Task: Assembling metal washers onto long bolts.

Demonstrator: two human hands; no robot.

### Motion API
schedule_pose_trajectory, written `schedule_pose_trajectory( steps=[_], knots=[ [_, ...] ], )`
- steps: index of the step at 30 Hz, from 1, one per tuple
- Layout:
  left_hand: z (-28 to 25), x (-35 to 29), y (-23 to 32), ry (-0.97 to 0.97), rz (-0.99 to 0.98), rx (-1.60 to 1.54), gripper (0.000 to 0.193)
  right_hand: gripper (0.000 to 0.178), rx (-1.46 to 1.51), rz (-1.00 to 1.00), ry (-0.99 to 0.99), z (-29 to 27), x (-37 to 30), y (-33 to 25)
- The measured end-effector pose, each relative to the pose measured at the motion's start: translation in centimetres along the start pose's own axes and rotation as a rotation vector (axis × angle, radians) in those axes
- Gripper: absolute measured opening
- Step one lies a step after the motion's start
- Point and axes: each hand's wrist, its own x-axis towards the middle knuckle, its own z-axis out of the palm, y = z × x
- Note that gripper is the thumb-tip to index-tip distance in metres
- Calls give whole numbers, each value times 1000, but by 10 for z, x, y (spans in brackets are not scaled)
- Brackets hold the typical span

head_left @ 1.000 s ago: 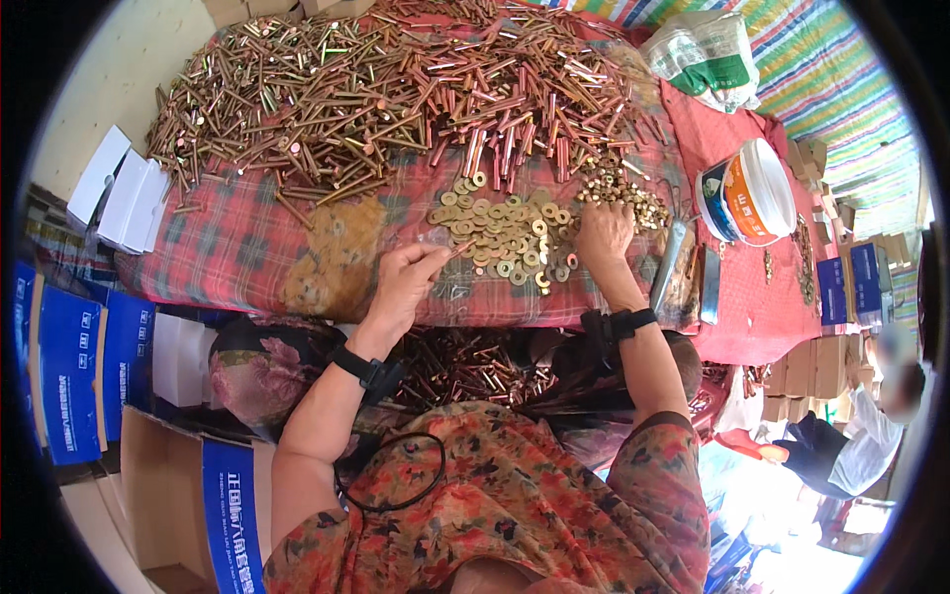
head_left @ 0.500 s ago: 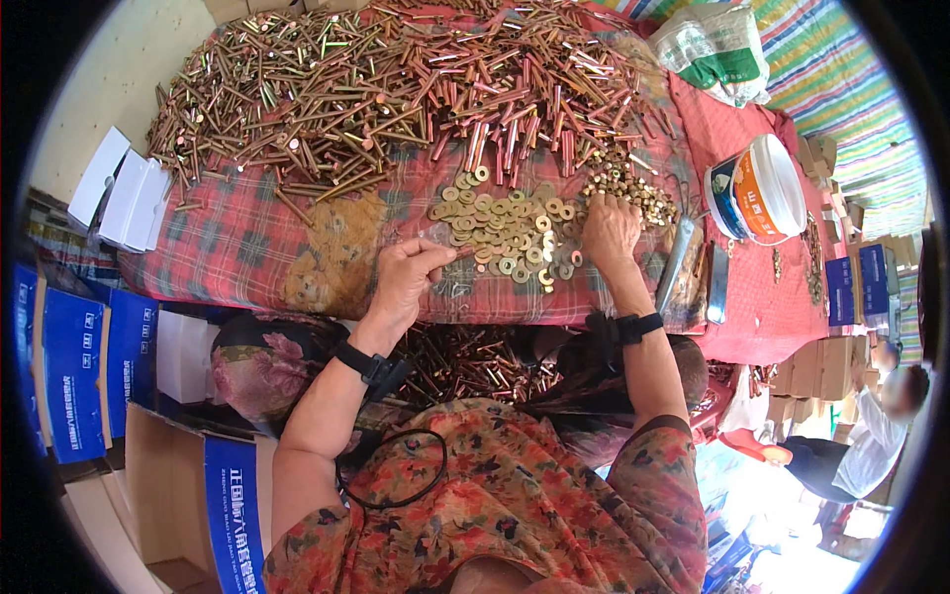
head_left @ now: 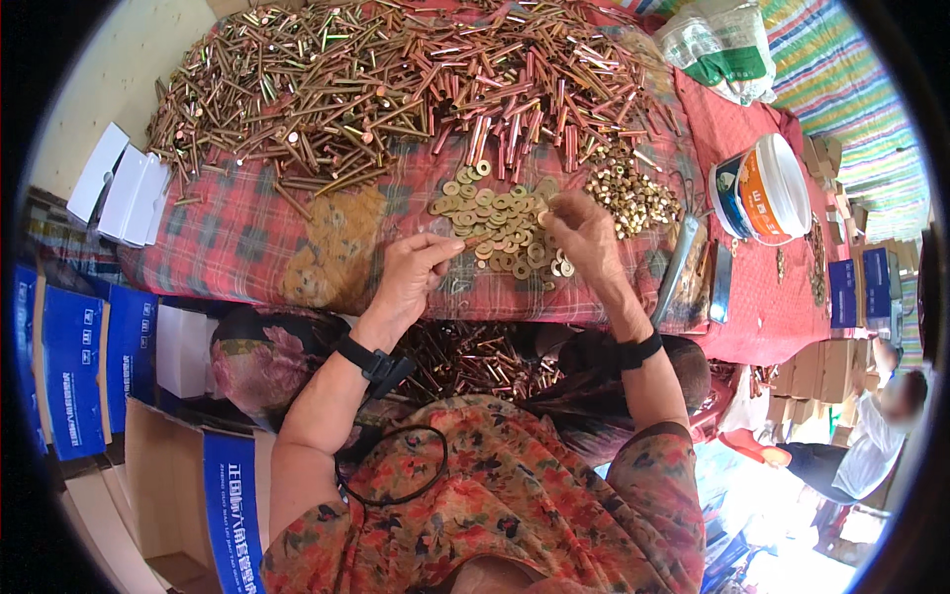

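My left hand [head_left: 416, 269] is closed in a pinch, with a short copper-coloured bolt [head_left: 473, 241] jutting from its fingertips toward the washers. Over the right side of the pile of brass-coloured washers [head_left: 490, 220] is my right hand [head_left: 586, 238], its thumb and fingers drawn together. Whatever sits in that pinch is too small to make out. Just right of this hand lies a heap of small brass-coloured nuts [head_left: 633, 193]. A large heap of copper-coloured bolts and sleeves [head_left: 396, 84] covers the far side of the plaid cloth [head_left: 233, 233].
At the right stand a white bucket [head_left: 767, 188] and a metal bar [head_left: 719, 282]. A white-and-green sack [head_left: 717, 54] lies behind them. White boxes [head_left: 139, 203] sit at the left edge, blue cartons [head_left: 74, 366] below. Another person [head_left: 871, 445] is far right.
My right hand has moved left from the nut heap to above the washers. My left hand has stayed nearly in place, still pinching the bolt.
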Motion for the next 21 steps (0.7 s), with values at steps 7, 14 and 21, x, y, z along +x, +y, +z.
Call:
schedule_pose_trajectory(
  steps=[7, 14, 21],
  knots=[
    [2, 0, -1, -33, -48, -26, 7, 9, 567, 108, -246, 38, -24, -31],
    [0, -2, 2, -61, -42, -2, 10, 15, 505, 98, -270, 43, -29, -33],
    [0, -5, 5, -71, 45, 69, 8, 15, 587, 126, -242, 46, -30, -32]
  ],
)
